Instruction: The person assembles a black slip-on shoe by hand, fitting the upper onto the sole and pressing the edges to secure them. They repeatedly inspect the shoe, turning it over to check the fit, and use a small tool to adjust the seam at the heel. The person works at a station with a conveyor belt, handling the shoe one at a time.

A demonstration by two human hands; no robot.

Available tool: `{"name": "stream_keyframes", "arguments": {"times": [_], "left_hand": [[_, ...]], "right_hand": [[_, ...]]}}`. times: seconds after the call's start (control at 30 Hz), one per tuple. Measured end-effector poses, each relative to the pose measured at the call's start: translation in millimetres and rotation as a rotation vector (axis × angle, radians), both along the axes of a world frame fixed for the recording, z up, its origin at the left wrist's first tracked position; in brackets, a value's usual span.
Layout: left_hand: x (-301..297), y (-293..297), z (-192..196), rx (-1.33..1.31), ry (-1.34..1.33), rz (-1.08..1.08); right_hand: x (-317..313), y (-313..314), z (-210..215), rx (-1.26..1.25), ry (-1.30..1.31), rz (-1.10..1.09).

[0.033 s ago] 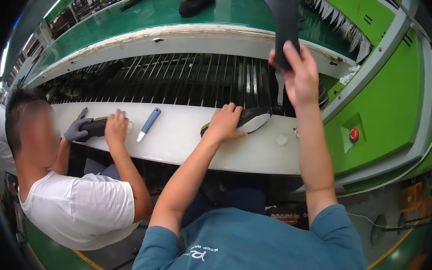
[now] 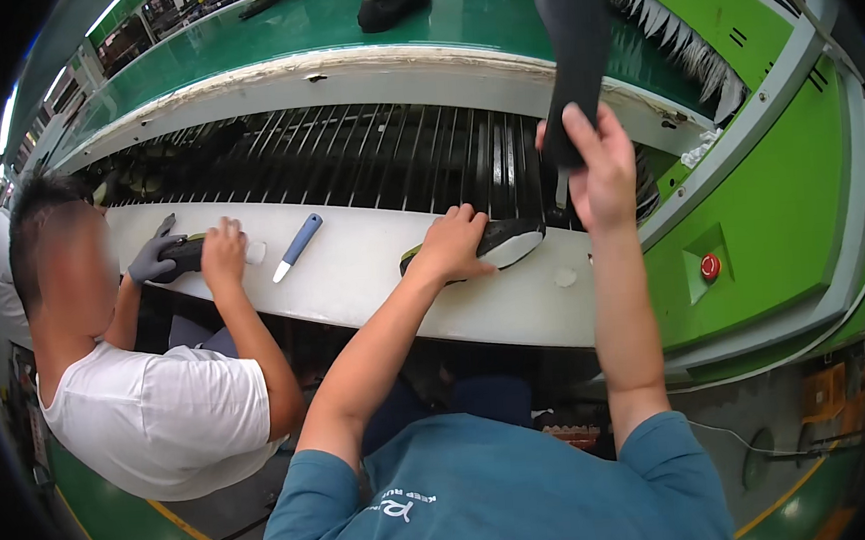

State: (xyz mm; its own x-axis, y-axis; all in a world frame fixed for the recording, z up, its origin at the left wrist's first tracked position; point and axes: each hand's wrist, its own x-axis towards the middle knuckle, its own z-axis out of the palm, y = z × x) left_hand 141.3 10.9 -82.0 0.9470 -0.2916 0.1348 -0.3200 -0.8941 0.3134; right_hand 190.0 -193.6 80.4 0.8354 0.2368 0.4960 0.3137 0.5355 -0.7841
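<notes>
My left hand (image 2: pixel 454 245) is wrapped over a dark shoe upper (image 2: pixel 521 245) with a yellow-green heel part and a whitish side. The shoe lies on the white worktop (image 2: pixel 384 288) along its far edge, and my fingers cover its middle. Raised at the right, my right hand (image 2: pixel 603 170) grips one end of a long black shoe sole (image 2: pixel 576 54), thumb across its face. The sole stands upright, apart from the shoe, its top end cut off by the picture's edge.
A blue-handled, pale-bladed tool (image 2: pixel 298 247) and a small whitish blob (image 2: pixel 564 277) lie on the worktop. At left, a co-worker handles another dark shoe (image 2: pixel 189 257). Beyond are metal bars (image 2: pixel 345 166) and a green conveyor (image 2: pixel 236 45). A green machine (image 2: pixel 771 226) with a red button (image 2: pixel 710 268) stands right.
My right hand has come slightly down and toward me with the sole, which has turned a little. The co-worker's bare hand has shifted slightly left. My left hand holds its place.
</notes>
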Motion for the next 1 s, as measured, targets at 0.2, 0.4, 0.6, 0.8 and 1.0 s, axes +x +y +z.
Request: {"name": "stream_keyframes", "arguments": {"times": [0.2, 0.4, 0.6, 0.8, 1.0], "left_hand": [[17, -15, -8, -0.202, 0.153, -0.067], [-31, 17, 22, -0.954, -0.151, 0.001], [-80, 35, 53, -1.282, -0.267, 0.057], [-90, 29, 61, -1.377, -0.273, 0.036], [-89, 26, 81, -1.361, -0.300, -0.111]], "right_hand": [[-44, -25, -68, 0.063, 0.171, -0.140], [-83, -73, -115, -0.120, 0.271, -0.361], [-107, -71, -179, -0.407, 0.307, -0.402], [-115, -37, -192, -0.589, 0.277, -0.319], [-100, -59, -211, -1.082, 0.100, -0.562]]}}
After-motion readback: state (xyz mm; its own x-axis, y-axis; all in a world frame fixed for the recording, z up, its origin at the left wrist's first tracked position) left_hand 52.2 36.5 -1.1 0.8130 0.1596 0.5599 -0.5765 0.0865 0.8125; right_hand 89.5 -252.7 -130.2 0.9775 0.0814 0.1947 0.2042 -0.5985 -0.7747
